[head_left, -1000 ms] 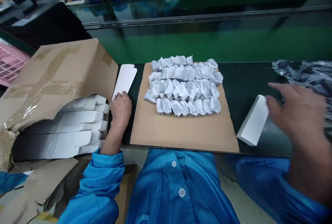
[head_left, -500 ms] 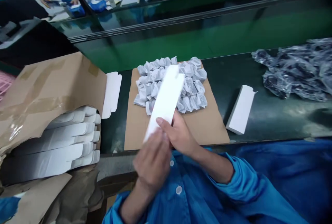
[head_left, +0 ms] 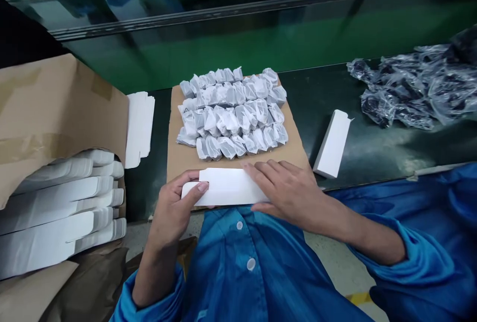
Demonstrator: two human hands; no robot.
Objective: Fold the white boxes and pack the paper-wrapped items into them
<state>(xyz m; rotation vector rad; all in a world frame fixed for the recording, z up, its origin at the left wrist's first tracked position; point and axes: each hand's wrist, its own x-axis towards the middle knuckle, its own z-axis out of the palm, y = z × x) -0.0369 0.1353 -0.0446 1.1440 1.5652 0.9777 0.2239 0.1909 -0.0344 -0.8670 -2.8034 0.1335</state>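
Both hands grip a flat white carton blank [head_left: 227, 190] held crosswise just above the near edge of a brown cardboard sheet [head_left: 186, 160]. My left hand [head_left: 175, 207] pinches its left end, thumb on top. Over the blank's right end lies my right hand [head_left: 288, 190], with its fingers closed around the edge. On the sheet, just beyond the blank, lie several small items wrapped in white plastic [head_left: 233, 113], packed in rows.
An open cardboard box [head_left: 55, 108] at the left holds stacked flat white blanks [head_left: 55, 198]; more blanks [head_left: 139, 125] lean beside it. A set-up white carton [head_left: 333, 143] lies right of the sheet. Clear bags with dark contents [head_left: 413, 91] are piled far right. A green conveyor [head_left: 242, 51] runs behind.
My left hand took a blank from the pile at the left, my right hand came over from the right, and the blank has turned from lengthwise to crosswise, lower and nearer my body.
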